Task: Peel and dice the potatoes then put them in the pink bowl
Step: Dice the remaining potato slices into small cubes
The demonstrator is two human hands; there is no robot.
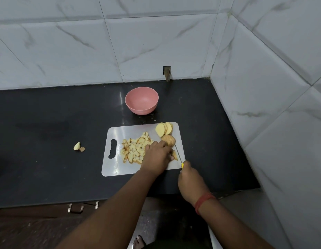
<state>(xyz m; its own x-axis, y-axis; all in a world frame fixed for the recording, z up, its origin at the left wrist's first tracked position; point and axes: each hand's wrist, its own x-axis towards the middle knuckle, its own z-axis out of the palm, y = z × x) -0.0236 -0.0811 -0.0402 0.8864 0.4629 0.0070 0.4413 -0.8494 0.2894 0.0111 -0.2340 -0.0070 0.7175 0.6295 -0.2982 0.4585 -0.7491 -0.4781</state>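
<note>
A white cutting board (120, 167) lies on the black counter. A pile of diced potato (134, 150) covers its middle. Pale potato slices (163, 129) lean at its far right corner, with browner slices (169, 140) just below them. My left hand (157, 155) holds down a small potato piece (175, 155) near the board's right edge. My right hand (189, 178) grips a yellow-handled knife (179, 155), its thin blade right beside that piece. The pink bowl (141, 101) stands empty behind the board.
Two potato scraps (79, 146) lie on the counter left of the board. Tiled walls close in the back and right sides. The counter's front edge runs just below the board, with a drawer handle (76, 208) under it.
</note>
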